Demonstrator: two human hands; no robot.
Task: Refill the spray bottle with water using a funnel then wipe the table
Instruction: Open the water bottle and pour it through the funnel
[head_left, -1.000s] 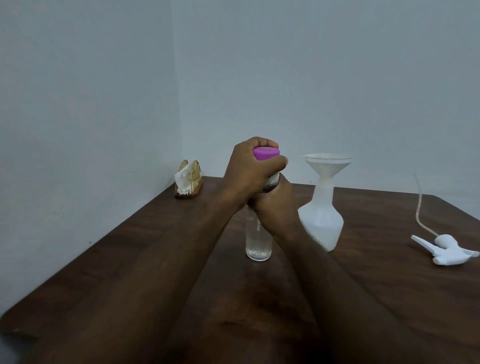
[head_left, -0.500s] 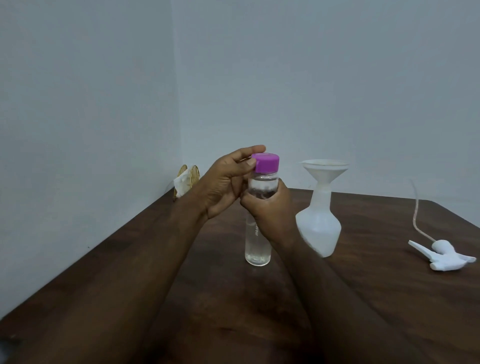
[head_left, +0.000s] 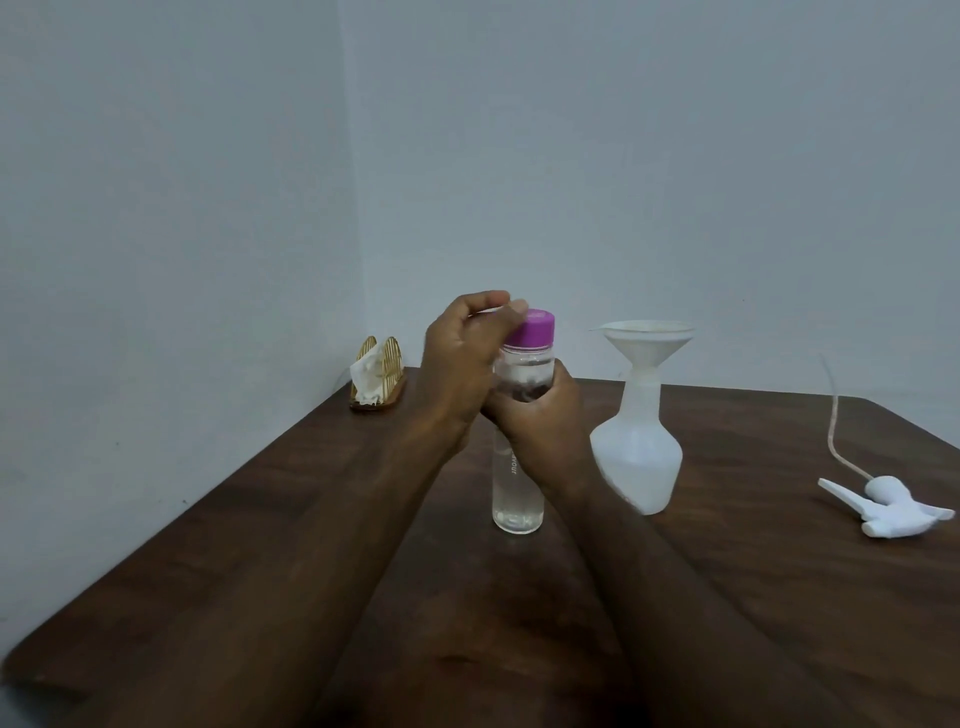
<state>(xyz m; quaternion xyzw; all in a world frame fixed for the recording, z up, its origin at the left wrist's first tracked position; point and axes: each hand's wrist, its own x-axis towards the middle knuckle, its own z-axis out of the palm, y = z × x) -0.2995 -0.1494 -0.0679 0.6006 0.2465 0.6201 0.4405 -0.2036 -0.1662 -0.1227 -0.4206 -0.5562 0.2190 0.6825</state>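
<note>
Dead centre on the table (head_left: 260, 519), the clear water bottle (head_left: 517, 499) stands upright, right hand (head_left: 540, 431) curled round its middle. Left hand (head_left: 462, 364) pinches the purple cap (head_left: 532, 327). Smooth, rigid, probably slippery: hold mid-body. At two o'clock, the funnel (head_left: 647, 340) sits in the spray bottle (head_left: 636, 457).

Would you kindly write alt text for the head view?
Right hand grips a clear water bottle on a wooden table while left hand pinches its purple cap. A funnel sits in the spray bottle nearby.

Wooden table (head_left: 260, 545), water bottle (head_left: 517, 499), spray bottle (head_left: 639, 457), nozzle (head_left: 524, 506), napkin holder (head_left: 378, 382)
</note>
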